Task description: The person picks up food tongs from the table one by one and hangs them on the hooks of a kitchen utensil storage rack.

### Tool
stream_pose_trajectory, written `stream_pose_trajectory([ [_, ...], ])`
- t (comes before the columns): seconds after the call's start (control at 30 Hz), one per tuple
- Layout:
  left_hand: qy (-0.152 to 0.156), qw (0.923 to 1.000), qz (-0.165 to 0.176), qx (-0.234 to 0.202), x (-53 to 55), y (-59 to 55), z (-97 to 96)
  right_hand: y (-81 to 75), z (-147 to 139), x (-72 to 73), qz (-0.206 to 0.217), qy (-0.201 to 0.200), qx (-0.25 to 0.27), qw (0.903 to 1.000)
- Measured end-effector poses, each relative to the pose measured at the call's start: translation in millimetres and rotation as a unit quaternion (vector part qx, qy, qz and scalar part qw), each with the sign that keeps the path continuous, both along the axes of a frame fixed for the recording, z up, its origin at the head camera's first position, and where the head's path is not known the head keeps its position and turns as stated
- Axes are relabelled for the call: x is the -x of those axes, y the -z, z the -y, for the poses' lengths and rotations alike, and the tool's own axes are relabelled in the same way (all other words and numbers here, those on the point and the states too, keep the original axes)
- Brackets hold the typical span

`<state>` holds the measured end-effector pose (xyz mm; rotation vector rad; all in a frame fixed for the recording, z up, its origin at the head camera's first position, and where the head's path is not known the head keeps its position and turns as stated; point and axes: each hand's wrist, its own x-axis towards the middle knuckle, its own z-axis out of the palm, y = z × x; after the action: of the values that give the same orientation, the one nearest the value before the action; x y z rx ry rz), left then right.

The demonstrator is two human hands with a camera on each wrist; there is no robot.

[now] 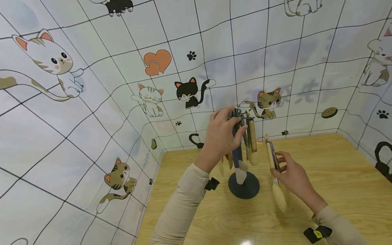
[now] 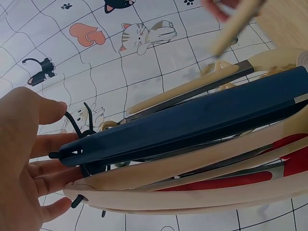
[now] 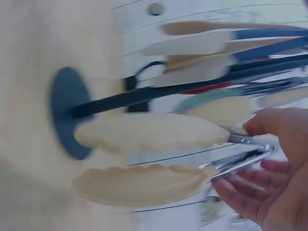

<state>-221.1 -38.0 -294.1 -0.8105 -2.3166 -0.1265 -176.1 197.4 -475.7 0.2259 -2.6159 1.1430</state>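
My left hand (image 1: 220, 132) grips the top of a dark utensil stand (image 1: 250, 191), its fingers and thumb around the hooks (image 2: 72, 123) in the left wrist view. Several kitchen utensils hang there, among them blue-handled spatulas (image 2: 192, 115) with pale heads and a cream-handled utensil (image 1: 252, 136). To the right of the stand, my right hand (image 1: 294, 173) holds tongs (image 1: 279, 197) by their metal and cream arms. The tongs point down, and their two scalloped cream ends (image 3: 154, 130) stand apart in the right wrist view.
The stand's round base rests on a wood-grain table (image 1: 196, 204). Behind it hangs a wall cover (image 1: 214, 34) with grid lines and cartoon cats. Black curved objects lie at the back (image 1: 196, 140) and at the right edge (image 1: 384, 160).
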Motion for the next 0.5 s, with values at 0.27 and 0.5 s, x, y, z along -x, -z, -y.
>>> stream_pose_trajectory([
  [0.27, 0.005, 0.9998, -0.017, -0.006, 1.7, 1.3, -1.3, -54.6, -1.9, -6.1, -0.15, -0.016, 0.04, 0.9878],
  [0.5, 0.01, 0.9993, -0.031, -0.015, 4.0, 2.4, -2.2, -74.9, -0.1, -4.6, -0.199, -0.043, 0.032, 0.9786],
])
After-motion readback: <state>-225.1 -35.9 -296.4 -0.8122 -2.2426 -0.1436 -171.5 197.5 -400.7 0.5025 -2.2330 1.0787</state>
